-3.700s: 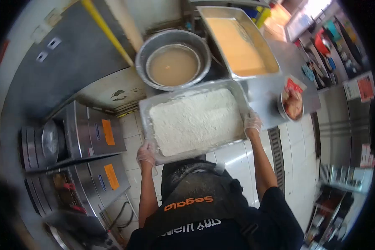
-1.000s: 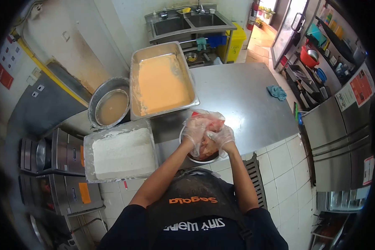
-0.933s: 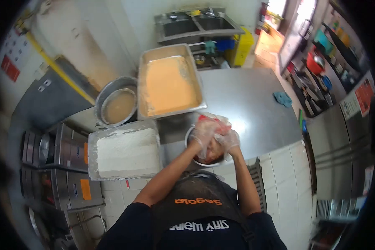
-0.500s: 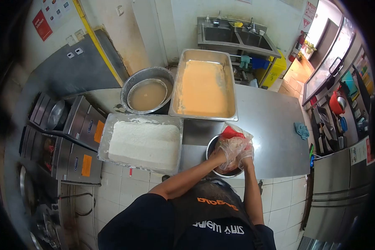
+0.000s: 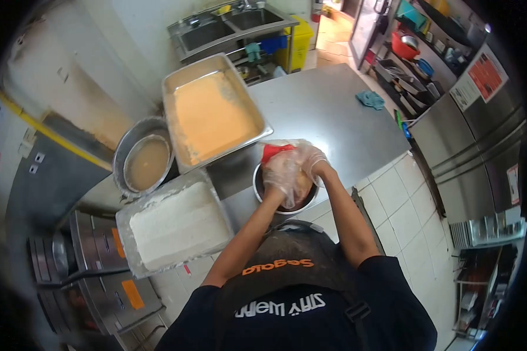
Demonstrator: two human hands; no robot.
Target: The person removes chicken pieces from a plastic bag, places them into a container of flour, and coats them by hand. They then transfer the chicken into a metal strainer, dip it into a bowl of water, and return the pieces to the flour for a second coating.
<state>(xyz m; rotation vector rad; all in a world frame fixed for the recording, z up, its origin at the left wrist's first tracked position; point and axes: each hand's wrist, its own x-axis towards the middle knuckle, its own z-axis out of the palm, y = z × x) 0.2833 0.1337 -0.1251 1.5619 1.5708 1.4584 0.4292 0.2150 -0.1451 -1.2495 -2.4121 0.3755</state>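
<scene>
Both my hands wear clear plastic gloves over a round metal bowl (image 5: 257,186) near the table's front edge. My left hand (image 5: 282,173) is at the bowl's left side, its fingers curled on a clear plastic bag with a red part (image 5: 275,152). On the right, my right hand (image 5: 312,161) grips the bag's right side, above the bowl's rim. Pale reddish food (image 5: 302,188) shows in the bowl beneath my hands. The hands partly hide the bag and the food, and glare blurs the fingertips.
A deep metal tray (image 5: 262,133) holds orange powder. Left of the bowl, another tray (image 5: 221,205) holds white powder. A basin (image 5: 120,153) contains a smaller bowl of cloudy liquid. A blue-green cloth (image 5: 370,99) lies on the metal table (image 5: 316,93); sinks stand behind.
The whole view has turned and shifted, moving the trays left in the frame. My right hand has moved to the bag's right side, with its forearm angled outward.
</scene>
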